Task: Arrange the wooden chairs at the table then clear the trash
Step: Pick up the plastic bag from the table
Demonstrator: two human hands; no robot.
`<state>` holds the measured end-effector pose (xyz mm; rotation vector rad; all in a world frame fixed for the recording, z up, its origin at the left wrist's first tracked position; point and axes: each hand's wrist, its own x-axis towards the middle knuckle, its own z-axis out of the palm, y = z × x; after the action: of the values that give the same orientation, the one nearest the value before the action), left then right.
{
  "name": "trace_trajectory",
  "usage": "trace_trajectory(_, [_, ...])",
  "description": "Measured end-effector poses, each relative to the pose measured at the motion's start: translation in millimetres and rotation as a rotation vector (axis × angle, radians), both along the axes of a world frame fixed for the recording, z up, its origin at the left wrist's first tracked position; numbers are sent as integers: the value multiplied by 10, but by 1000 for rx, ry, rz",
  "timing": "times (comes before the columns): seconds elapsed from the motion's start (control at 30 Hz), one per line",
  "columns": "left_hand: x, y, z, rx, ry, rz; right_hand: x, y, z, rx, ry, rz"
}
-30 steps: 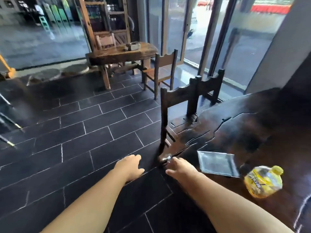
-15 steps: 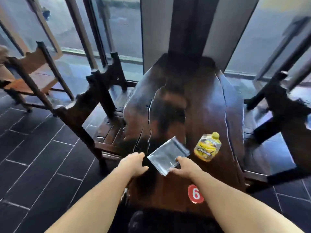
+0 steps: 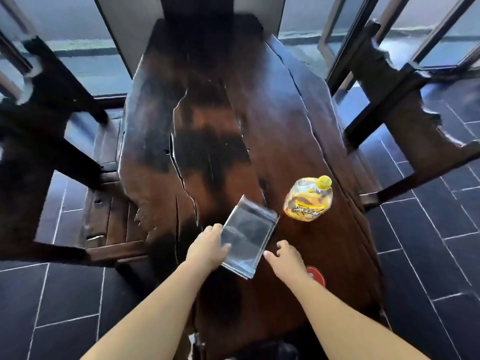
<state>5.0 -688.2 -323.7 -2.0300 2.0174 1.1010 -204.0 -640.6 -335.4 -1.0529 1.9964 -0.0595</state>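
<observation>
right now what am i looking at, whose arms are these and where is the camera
There is no machine here: the arms belong to a person, and the one picture comes from a camera worn on their head, looking down. Below is a dark wooden table with a left chair and a right chair beside it. On the table are a yellow-capped bottle and a flat shiny bag. The left hand grips the bag's near edge; the right hand is open beside it, holding nothing. A red sticker shows by the right wrist.
</observation>
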Motion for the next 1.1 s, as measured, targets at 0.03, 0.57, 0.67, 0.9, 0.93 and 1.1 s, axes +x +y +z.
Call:
trace_trajectory(0.03, [-27, -51, -55, -3, 12, 16, 0, -15, -65, -14, -22, -70])
trace_trajectory(0.57, [-208, -131, -394, 82, 307, 304, 132, 38, -372, -117, -334, -475])
trace_trajectory(0.67, [-149, -18, -328, 110, 447, 349, 98, 136, -336, -120, -347, -464])
trace_trajectory(0.9, [-154, 264, -11, 175, 733, 465, 26, 287, -68, -133, -501, -487])
trace_trajectory(0.93, [-185, 309, 63, 170, 755, 472, 13, 315, -26, -131, -536, -505])
trace_trajectory(1.1, [-340, 468, 379, 144, 843, 484, -94, 477, 271, -186, -732, -622])
